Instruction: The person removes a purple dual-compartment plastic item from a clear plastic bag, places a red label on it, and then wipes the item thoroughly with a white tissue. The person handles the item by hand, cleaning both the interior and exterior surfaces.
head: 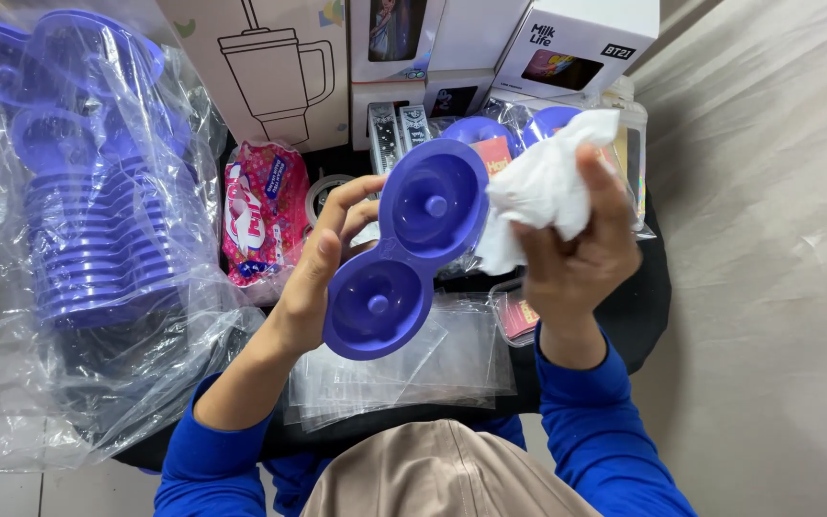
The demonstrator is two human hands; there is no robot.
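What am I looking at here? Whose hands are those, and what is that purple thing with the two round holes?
There is just one picture, taken by a camera worn on a person's head, so you look down at their own two hands, with blue sleeves.

The left hand holds a purple tray made of two round cups joined together, each with a little bump in the middle. The right hand is closed around a crumpled white tissue, right beside the tray's upper cup.

Below the hands lies a pile of clear plastic bags on a dark table. On the left, a big clear bag holds a stack of more purple trays. Behind the hands you can see a pink snack packet and some white boxes.
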